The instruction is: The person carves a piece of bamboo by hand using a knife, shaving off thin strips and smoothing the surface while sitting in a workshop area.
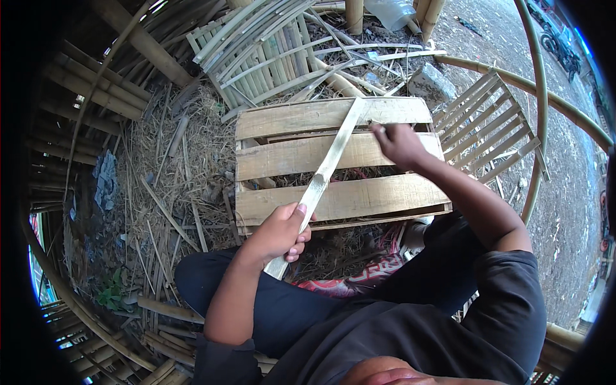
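Observation:
A pale bamboo strip point(336, 149) lies slantwise across a wooden slatted crate point(289, 158), its far tip near the crate's back edge. My left hand point(280, 233) is closed round the strip's lower part, in front of the crate, and the near end sticks out below my fist. Over the crate's right side my right hand point(402, 147) is closed, apart from the strip. Something small and dark shows at its fingertips, but I cannot make out what it is. Gaps between the crate's slats show a dark inside.
Behind the crate lies a stack of bamboo slat panels point(276, 61). A slatted bamboo panel point(491, 128) leans at the right, near a concrete block point(432, 83). Shavings and loose strips cover the ground at left. A curved bamboo pole point(539, 96) rises at right.

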Demonstrator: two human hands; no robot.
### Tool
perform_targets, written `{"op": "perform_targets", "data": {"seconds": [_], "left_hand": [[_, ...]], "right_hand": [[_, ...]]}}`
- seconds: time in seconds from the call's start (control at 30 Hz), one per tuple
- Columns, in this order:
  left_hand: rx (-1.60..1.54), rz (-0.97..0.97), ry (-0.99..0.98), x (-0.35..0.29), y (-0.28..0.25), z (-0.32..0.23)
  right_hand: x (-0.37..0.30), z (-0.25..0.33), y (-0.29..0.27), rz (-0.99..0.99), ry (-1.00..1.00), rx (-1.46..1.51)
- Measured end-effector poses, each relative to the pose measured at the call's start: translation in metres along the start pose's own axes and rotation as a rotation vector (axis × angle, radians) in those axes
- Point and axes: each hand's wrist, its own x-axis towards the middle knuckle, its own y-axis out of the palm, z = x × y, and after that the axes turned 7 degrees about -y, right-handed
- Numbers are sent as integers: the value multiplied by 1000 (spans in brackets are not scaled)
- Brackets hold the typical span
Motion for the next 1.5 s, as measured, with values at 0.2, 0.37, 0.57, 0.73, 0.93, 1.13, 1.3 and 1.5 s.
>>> {"op": "perform_targets", "data": {"seconds": [0.2, 0.37, 0.57, 0.73, 0.93, 1.13, 1.3, 1.5], "left_hand": [[-216, 74, 36, 13, 7, 3], [-187, -4, 58, 17, 17, 3], [-232, 89, 57, -5, 14, -11], [-212, 60, 89, -17, -3, -4], [-107, -164, 249, 4, -5, 7], [-63, -202, 205, 24, -8, 7], [-233, -111, 173, 32, -9, 13], [-136, -56, 165, 37, -5, 7]], "right_hand": [[-14, -2, 44, 44, -321, 5], [4, -19, 47, -59, -449, -143], [56, -92, 20, -19, -3, -425], [48, -62, -3, -154, 164, -184], [27, 7, -8, -45, 201, -16], [21, 8, -34, -122, 148, -165], [28, -32, -41, -305, 25, -304], [29, -28, -41, -204, 11, 320]]}}
